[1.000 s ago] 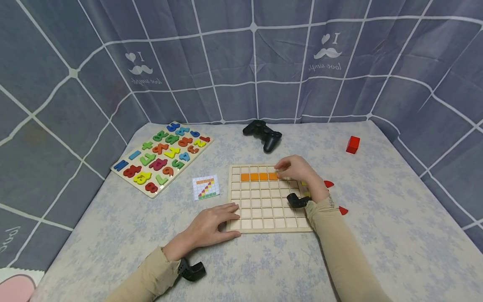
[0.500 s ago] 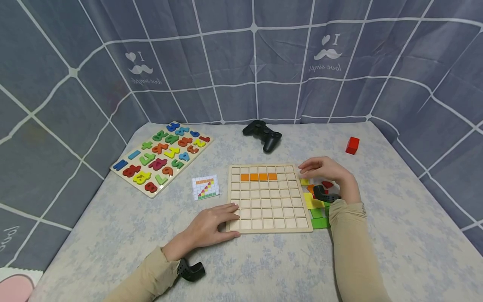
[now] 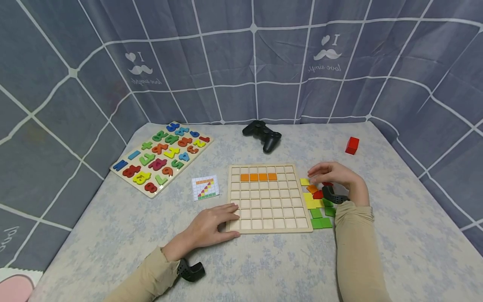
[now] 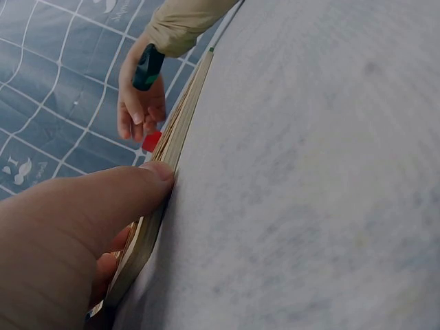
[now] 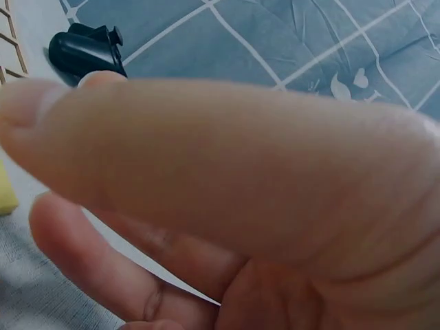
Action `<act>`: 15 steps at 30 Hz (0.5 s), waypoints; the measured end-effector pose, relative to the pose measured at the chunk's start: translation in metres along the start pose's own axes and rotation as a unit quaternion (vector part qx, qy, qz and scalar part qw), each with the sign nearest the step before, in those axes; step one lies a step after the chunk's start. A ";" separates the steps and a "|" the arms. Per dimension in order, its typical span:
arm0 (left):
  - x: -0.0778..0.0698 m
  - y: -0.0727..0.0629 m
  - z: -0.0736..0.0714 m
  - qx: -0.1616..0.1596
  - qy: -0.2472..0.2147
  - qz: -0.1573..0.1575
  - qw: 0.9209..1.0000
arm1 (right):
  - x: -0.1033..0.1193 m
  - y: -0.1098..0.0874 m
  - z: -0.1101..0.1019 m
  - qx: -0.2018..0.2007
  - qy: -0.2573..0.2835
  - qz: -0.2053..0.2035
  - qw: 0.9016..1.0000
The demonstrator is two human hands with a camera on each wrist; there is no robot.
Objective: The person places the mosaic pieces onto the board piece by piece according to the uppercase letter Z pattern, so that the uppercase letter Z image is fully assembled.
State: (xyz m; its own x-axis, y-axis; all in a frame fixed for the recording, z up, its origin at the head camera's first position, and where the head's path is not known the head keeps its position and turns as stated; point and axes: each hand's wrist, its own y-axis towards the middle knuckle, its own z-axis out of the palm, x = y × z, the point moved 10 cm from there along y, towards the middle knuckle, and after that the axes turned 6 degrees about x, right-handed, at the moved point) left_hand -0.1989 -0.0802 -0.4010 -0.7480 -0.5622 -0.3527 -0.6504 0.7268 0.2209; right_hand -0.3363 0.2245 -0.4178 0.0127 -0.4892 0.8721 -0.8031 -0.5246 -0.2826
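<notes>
A wooden grid board (image 3: 264, 212) lies flat, with several orange square tiles (image 3: 254, 177) in a row near its far side. My left hand (image 3: 207, 226) rests at the board's near left corner, fingers stretched over the rim. In the left wrist view its thumb (image 4: 148, 182) lies along the board's edge. To the right of the board, my right hand (image 3: 336, 174) hovers with loosely bent fingers over a pile of loose tiles. The pile shows yellow tiles (image 3: 309, 201), green tiles (image 3: 317, 223), a red piece (image 3: 318, 194) and an orange piece (image 3: 312, 188), partly hidden by the hand.
A small pattern card (image 3: 205, 187) lies left of the board. Behind it is a number puzzle board (image 3: 172, 175). A black game controller (image 3: 263, 135) sits at the back, a red block (image 3: 352, 145) at the back right. A grid-patterned curtain (image 3: 234, 63) encloses the table.
My right hand has left the orange row, where another orange tile now shows fully, and moved right and nearer, over the loose tiles. The left hand stays in place.
</notes>
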 end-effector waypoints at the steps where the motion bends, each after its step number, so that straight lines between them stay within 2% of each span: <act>1: 0.000 0.000 0.000 0.001 -0.001 -0.001 1.000 | -0.001 0.000 0.000 0.001 -0.001 0.003 1.000; 15: -0.001 0.000 0.000 0.002 0.004 0.003 1.000 | -0.008 -0.003 0.005 0.021 0.006 0.019 1.000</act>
State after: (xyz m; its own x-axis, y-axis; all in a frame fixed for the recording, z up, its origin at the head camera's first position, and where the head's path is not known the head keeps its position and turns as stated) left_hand -0.1981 -0.0793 -0.4004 -0.7524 -0.5619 -0.3437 -0.6461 0.7311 0.2193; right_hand -0.3313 0.2266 -0.4253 -0.0246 -0.5000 0.8657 -0.7773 -0.5349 -0.3311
